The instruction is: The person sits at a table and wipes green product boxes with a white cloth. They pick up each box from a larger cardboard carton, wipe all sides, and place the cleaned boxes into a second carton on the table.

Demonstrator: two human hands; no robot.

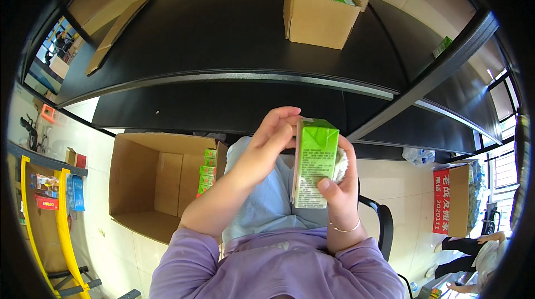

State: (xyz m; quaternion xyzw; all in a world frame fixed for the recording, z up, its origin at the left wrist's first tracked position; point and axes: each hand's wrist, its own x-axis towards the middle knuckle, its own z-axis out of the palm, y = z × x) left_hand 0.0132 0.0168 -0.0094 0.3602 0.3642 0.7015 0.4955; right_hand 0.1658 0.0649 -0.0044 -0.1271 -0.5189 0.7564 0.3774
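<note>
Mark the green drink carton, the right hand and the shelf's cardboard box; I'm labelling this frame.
green drink carton [316, 157]: head view, front face.
right hand [341, 187]: head view, thumb side.
cardboard box [319, 20]: head view, front wall.

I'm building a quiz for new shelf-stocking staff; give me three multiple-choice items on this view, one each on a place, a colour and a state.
1. Where does the open cardboard box of green cartons stand?
A. on the black shelf
B. on the floor
C. on a chair

2. What colour is the small drink carton held in both hands?
A. red
B. green
C. blue

3. How is the large cardboard box at lower left?
A. taped shut
B. crushed flat
C. open, mostly hollow

Key: 1 A, it rests on the dark shelf board. 2 B, its faces are bright green; the left hand and right hand grip it. 3 C, its flaps gape and only a few cartons show inside.
</note>
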